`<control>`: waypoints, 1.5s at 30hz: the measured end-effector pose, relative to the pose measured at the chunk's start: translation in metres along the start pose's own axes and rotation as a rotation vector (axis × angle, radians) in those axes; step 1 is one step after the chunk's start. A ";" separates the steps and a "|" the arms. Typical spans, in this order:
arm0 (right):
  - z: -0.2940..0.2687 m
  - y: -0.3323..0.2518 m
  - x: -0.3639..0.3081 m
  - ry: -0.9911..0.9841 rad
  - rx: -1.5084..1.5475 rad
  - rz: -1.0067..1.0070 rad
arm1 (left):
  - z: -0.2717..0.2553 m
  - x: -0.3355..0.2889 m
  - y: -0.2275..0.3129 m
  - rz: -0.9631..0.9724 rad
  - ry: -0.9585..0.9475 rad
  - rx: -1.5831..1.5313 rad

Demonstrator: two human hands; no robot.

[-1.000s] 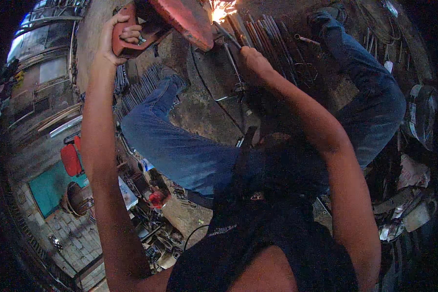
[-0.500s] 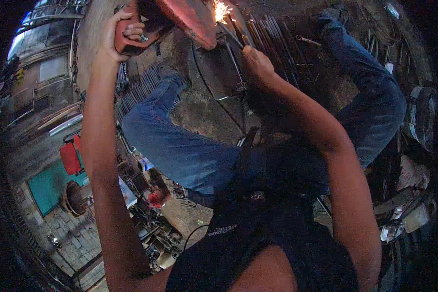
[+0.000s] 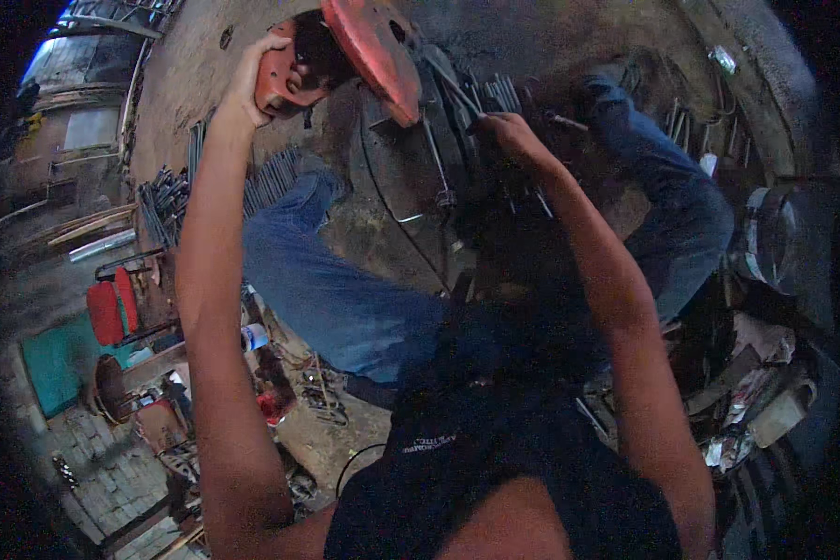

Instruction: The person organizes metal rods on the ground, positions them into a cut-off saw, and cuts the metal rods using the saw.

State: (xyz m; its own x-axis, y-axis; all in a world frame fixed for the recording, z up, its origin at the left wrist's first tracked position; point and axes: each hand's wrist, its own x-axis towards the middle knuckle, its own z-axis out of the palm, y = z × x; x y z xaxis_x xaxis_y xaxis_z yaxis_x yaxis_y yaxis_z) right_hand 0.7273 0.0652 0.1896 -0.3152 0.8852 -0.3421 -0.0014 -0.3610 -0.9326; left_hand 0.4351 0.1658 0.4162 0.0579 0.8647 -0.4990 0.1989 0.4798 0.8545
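My left hand (image 3: 259, 82), raised at the upper left, is closed round the handle side of a worn red hand-held welding shield (image 3: 381, 65). The shield is tilted, and its dark hollow side faces my left hand. To its right, my right hand (image 3: 511, 133) grips the lower end of a grey metal rod (image 3: 455, 86). This rod slants up and left toward the shield's edge, where its far end is hard to make out. Several metal rods (image 3: 500, 93) lie beside and beyond my right hand. No sparks show now.
More short rods (image 3: 273, 177) lie by my left foot, near a loose pile of rods (image 3: 163, 201). A dark cable (image 3: 375, 177) runs over the floor between my legs. A red chair (image 3: 107, 313) stands at the left, and scrap (image 3: 761, 420) lies at the right.
The bright sparks by the shield have gone out. The shield and my left hand have shifted slightly right and down. My right hand has moved a little right and down with the rod.
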 end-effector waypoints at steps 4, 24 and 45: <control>-0.015 -0.026 -0.032 0.055 0.012 -0.262 | -0.003 0.000 -0.002 0.058 0.001 0.019; -0.046 0.038 0.011 0.344 -0.100 -0.189 | -0.018 0.015 -0.007 0.038 0.066 0.071; -0.024 0.028 -0.001 0.043 -0.513 0.074 | -0.004 0.003 -0.004 0.065 0.190 0.082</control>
State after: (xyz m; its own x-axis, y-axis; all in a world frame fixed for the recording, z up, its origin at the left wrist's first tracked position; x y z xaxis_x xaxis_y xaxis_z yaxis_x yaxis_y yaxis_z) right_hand 0.7507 0.0610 0.1609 -0.2574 0.8781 -0.4033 0.4884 -0.2419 -0.8384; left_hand 0.4307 0.1674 0.4117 -0.1105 0.9094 -0.4009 0.2805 0.4155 0.8653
